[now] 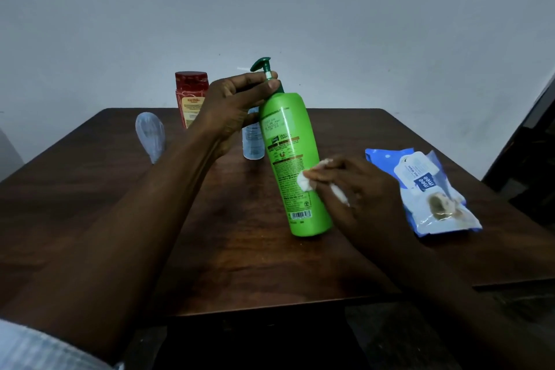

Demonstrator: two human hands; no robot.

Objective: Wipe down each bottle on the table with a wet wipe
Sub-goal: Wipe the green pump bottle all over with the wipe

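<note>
On the dark, shiny wooden table (240, 264), near its middle, a tall green bottle (288, 159) of smooth plastic is stood on its round base, with its top tipped to the left. Its thin neck, just under the dark green pump (260, 64), is pinched by the curled fingers of the left hand (234, 105). A soft, crumpled white wet wipe (303, 182) is pressed on the bottle's side and held in the fingers of the right hand (354, 189). Behind, a red bottle (192, 99), a small clear bottle (252, 141) and a see-through bottle (150, 135) are seen. A floppy blue pack of wipes (426, 192) is laid to the right.
</note>
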